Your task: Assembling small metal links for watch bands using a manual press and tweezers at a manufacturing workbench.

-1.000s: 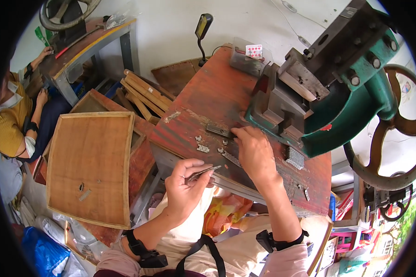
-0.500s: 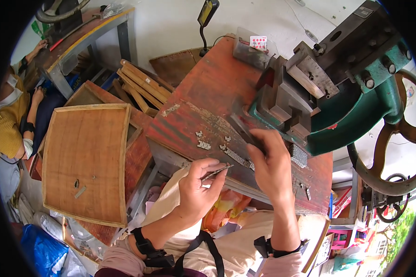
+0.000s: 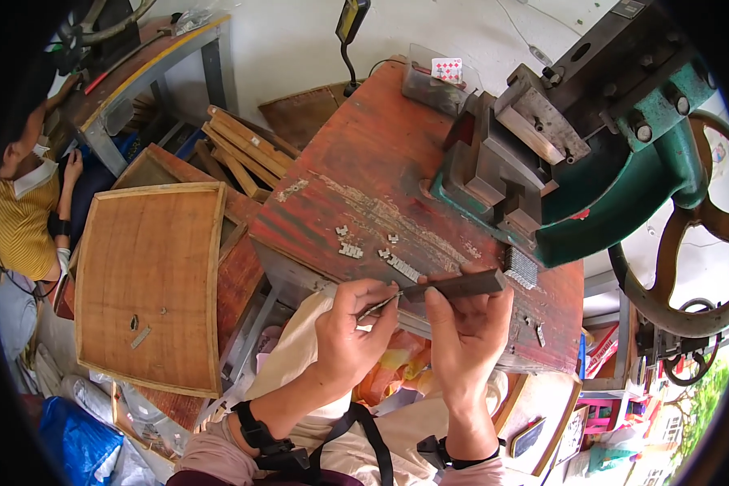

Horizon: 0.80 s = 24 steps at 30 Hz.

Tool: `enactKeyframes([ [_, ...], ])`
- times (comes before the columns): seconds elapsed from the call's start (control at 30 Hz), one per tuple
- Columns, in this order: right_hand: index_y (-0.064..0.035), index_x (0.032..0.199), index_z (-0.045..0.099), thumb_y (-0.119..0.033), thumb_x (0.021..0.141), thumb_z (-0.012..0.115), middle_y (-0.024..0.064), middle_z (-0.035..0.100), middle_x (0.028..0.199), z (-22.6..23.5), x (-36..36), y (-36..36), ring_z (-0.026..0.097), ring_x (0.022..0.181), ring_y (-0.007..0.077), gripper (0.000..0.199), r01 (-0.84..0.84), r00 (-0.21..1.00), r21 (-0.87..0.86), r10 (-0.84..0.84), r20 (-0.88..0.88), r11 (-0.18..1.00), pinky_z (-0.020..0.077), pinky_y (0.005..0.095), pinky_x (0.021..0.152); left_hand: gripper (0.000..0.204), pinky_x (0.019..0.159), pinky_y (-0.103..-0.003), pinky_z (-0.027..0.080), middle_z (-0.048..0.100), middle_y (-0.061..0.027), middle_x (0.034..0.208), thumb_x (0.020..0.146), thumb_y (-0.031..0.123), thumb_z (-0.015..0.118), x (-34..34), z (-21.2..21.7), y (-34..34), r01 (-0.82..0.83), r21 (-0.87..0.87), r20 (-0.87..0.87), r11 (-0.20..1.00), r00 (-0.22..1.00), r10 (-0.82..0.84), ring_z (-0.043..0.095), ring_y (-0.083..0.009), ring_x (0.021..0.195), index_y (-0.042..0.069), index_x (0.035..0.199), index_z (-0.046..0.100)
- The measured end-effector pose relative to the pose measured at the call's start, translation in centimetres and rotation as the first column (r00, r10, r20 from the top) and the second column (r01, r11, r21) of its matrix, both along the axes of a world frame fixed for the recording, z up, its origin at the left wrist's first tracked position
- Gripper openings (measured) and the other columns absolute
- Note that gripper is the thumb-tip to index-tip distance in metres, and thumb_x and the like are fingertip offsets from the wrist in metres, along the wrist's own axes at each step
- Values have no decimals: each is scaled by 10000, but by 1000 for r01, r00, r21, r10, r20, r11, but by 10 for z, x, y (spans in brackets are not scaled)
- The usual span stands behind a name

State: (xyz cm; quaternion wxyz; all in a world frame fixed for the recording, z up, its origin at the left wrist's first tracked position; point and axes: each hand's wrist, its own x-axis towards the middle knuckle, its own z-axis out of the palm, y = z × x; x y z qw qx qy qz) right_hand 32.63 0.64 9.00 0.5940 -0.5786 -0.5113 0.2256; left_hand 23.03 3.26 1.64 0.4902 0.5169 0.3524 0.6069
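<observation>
- Right hand point(image 3: 466, 324) has its fingers wrapped around a dark metal bar point(image 3: 458, 285), thumb on the near side, holding it roughly level just over the front edge of the counter point(image 3: 364, 174).
- Left hand point(image 3: 350, 328) has its fingers pinched together on a thin metal pick point(image 3: 378, 304). The tip of the pick points right and meets the left end of the bar.
- So both hands are close together, nearly touching, with the bar running off to the right of the left fingers.
- Just past the fingers, on the red worn counter, there's a scatter of small metal parts point(image 3: 350, 250), and a longer row of them point(image 3: 400, 266) right above the left fingertips.
- Another small stack of silvery pieces point(image 3: 521, 267) sits just beyond the right end of the bar, at the foot of the press.
- The green press point(image 3: 616, 174) with its steel die blocks is farther up and to the right of the right fingers, and its big flywheel point(image 3: 688, 267) hangs off the far right.
- Well to the left of the left fingers there's a wooden tray point(image 3: 150, 283) lying flat, below counter level.
- Way off left, another person in a yellow shirt point(image 3: 20, 227) is sitting; can't tell what their hands are on.
</observation>
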Motion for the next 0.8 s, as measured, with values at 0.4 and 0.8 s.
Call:
enactKeyframes([
  [0.4, 21, 988, 501, 5, 787, 643, 150, 644, 867, 6, -6, -3, 666, 750, 216, 247, 130, 931, 39, -136, 340, 991, 533, 285, 642, 268, 691, -241, 542, 659, -169, 929, 775, -37, 637, 0, 1, 0, -9, 29, -44, 1000, 999, 10, 655, -186, 873, -32, 960, 443],
  [0.8, 29, 967, 502, 25, 784, 635, 161, 647, 857, 7, -3, -8, 667, 761, 209, 227, 86, 955, 26, -90, 284, 996, 535, 282, 661, 273, 717, -237, 533, 648, -199, 917, 784, -72, 620, -14, 7, -3, 22, 24, -132, 999, 991, -19, 621, -155, 892, -50, 964, 415],
])
